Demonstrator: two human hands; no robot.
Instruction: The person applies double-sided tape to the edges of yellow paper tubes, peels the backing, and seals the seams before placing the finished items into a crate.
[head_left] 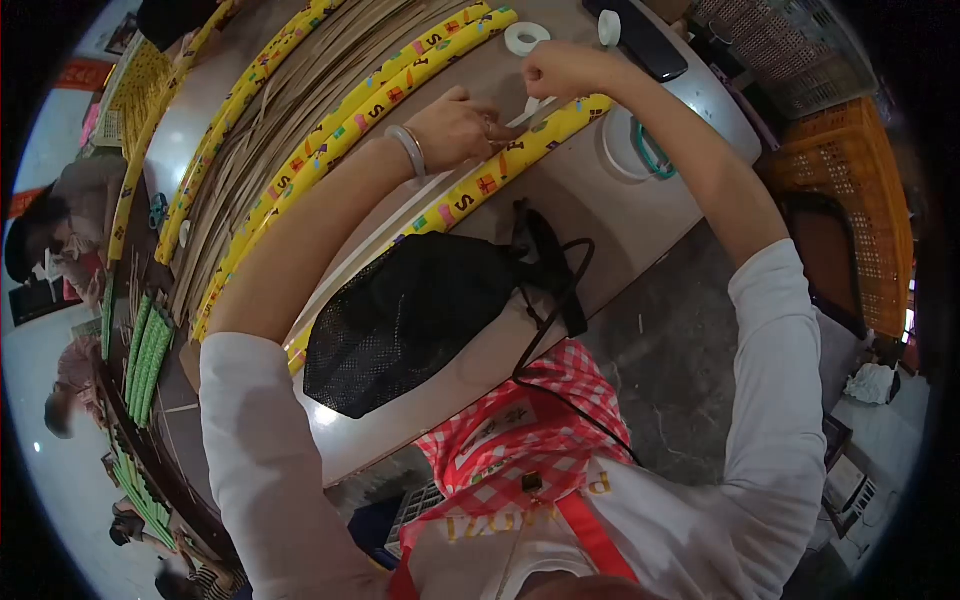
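My left hand [455, 130], with a pale bangle on its wrist, rests by a yellow patterned roll [480, 185] that lies slantwise across the table. Its fingers reach toward a strip of white tape [527, 112] at the roll's upper edge. My right hand [550, 72] is closed above the far end of that roll, and the white strip runs down from its fingers. A ring of white tape [526, 39] lies just behind my right hand.
More yellow rolls [350, 125] and thin brown strips [262, 130] lie at the left. A black mesh bag [410, 310] with a cord sits near the front edge. Right: a white ring [622, 150], a tape roll [609, 28], an orange crate [850, 200]. People sit far left.
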